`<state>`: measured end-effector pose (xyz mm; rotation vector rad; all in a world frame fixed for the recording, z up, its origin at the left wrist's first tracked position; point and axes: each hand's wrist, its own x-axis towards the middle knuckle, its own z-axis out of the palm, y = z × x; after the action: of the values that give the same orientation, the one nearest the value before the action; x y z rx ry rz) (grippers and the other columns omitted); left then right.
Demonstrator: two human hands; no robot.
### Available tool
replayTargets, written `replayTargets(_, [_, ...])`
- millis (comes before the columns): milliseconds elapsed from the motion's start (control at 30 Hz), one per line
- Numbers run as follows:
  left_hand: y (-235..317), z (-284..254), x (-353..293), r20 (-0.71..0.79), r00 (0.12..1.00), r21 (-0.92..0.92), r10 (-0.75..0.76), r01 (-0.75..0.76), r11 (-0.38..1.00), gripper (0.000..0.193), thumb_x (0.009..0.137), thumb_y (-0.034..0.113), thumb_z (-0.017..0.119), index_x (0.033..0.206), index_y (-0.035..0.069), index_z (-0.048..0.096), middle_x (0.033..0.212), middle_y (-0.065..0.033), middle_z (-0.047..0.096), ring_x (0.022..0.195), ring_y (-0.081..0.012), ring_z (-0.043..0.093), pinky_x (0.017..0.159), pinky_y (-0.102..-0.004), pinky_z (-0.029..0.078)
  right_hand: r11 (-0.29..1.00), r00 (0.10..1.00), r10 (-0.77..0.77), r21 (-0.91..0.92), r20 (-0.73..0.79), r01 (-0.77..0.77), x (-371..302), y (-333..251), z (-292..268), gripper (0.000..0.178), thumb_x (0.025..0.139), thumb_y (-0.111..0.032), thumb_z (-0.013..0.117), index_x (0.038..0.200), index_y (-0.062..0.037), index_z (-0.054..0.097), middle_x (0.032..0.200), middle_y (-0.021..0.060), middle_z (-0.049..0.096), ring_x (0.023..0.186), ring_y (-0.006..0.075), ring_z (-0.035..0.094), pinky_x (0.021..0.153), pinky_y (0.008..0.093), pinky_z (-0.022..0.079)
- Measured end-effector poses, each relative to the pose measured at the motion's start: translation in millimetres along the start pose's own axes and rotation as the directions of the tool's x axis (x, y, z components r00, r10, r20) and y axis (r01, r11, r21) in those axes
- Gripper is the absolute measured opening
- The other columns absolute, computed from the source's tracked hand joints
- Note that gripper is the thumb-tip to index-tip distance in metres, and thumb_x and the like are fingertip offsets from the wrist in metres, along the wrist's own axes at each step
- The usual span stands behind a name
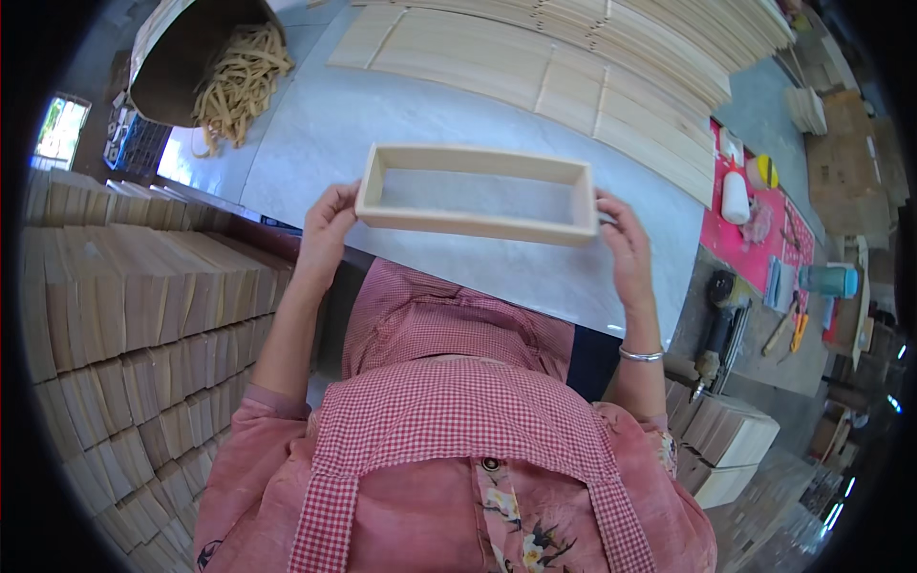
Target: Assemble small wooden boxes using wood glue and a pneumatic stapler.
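Holding a pale wooden frame at twelve o'clock, just above centre, over the grey-white table. Long, rectangular, four-walled, with tabletop showing between the walls. Pinching its left end between thumb and fingers of the left hand, at ten. Meeting its right end with bent fingers of the right hand, past two; cannot tell from this angle whether pinching or only pressing.

Noted between ten and eleven: open-mouthed container, tipped on its side, with a heap of tan strips in its mouth and spilling onto the table. At ten, beyond the table, a dark blue crate. At two, on a pink mat, a white bottle with red tip, standing near crumpled clear plastic. At three, a teal see-through jar. At one, layered pale boards. At nine, stacked wooden blocks.
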<state>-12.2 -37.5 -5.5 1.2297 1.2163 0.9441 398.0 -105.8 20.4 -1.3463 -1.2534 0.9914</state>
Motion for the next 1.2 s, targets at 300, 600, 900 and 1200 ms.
replayTargets(300, [-8.6, -13.9, -20.1, -0.337, 0.940, 0.279, 0.056, 0.042, 0.959, 0.033, 0.089, -0.003, 0.065, 0.121, -0.001, 0.063, 0.115, -0.0134, 0.065, 0.103, -0.0198, 0.062, 0.089, -0.0305, 0.053, 0.716, 0.894, -0.305, -0.699, -0.328, -0.012, 29.4, 40.3, -111.5, 0.031, 0.088, -0.015, 0.070, 0.116, -0.0039, 0.065, 0.117, 0.0127, 0.067, 0.109, 0.0289, 0.061, 0.096, 0.0382, 0.048])
replayTargets(600, [-10.5, -24.0, -57.6, -0.605, 0.781, 0.021, -0.152, 0.207, 0.978, 0.021, 0.090, 0.007, 0.070, 0.110, -0.002, 0.069, 0.084, -0.0057, 0.070, 0.072, -0.0116, 0.066, 0.068, -0.0210, 0.050, 0.196, 0.806, -0.057, -0.799, -0.589, -0.569, 85.1, 101.2, -289.1, 0.067, 0.081, -0.053, 0.072, 0.122, -0.0007, 0.064, 0.109, 0.0208, 0.070, 0.094, 0.0404, 0.068, 0.087, 0.0468, 0.054])
replayTargets(900, [3.4, -4.8, -71.5, -0.620, 0.747, -0.138, -0.239, 0.196, 0.971, 0.018, 0.093, 0.016, 0.069, 0.098, 0.000, 0.075, 0.072, -0.0029, 0.064, 0.056, -0.0075, 0.052, 0.053, -0.0205, 0.041, 0.987, 0.571, -0.036, -0.120, -0.820, -0.110, 65.3, 33.9, -234.3, 0.041, 0.094, -0.023, 0.069, 0.119, 0.0045, 0.053, 0.095, 0.0201, 0.066, 0.072, 0.0249, 0.067, 0.066, 0.0317, 0.057])
replayTargets(1200, [-20.7, -6.6, -79.2, -0.558, 0.759, -0.144, -0.337, 0.311, 0.940, 0.037, 0.099, 0.035, 0.063, 0.078, 0.005, 0.066, 0.053, 0.0035, 0.044, 0.043, -0.0063, 0.035, 0.042, -0.0203, 0.027, 0.976, 0.844, -0.091, 0.122, -0.528, 0.182, 13.4, -16.4, -6.6, 0.039, 0.094, -0.021, 0.065, 0.127, -0.0044, 0.052, 0.108, 0.0146, 0.059, 0.077, 0.0204, 0.060, 0.057, 0.0279, 0.051])
